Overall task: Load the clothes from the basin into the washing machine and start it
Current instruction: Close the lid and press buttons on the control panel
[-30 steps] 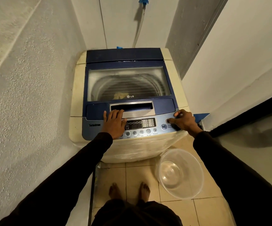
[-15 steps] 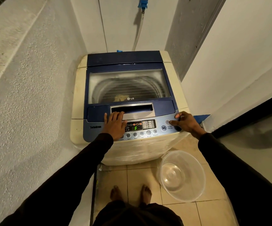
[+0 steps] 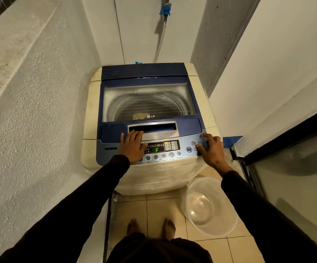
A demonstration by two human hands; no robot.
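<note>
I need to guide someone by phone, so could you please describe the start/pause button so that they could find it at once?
Find the top-loading washing machine and the silver-blue control panel along its front edge. Right of the lit display, beside the right hand, two round buttons sit close together. The start/pause button is the lower, dark blue one with a play-and-pause symbol, unlike the pale power button above it.

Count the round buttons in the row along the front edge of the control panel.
6 visible: the leftmost sits at the left hand, then four, and the rightmost. The hand may hide more.
</note>
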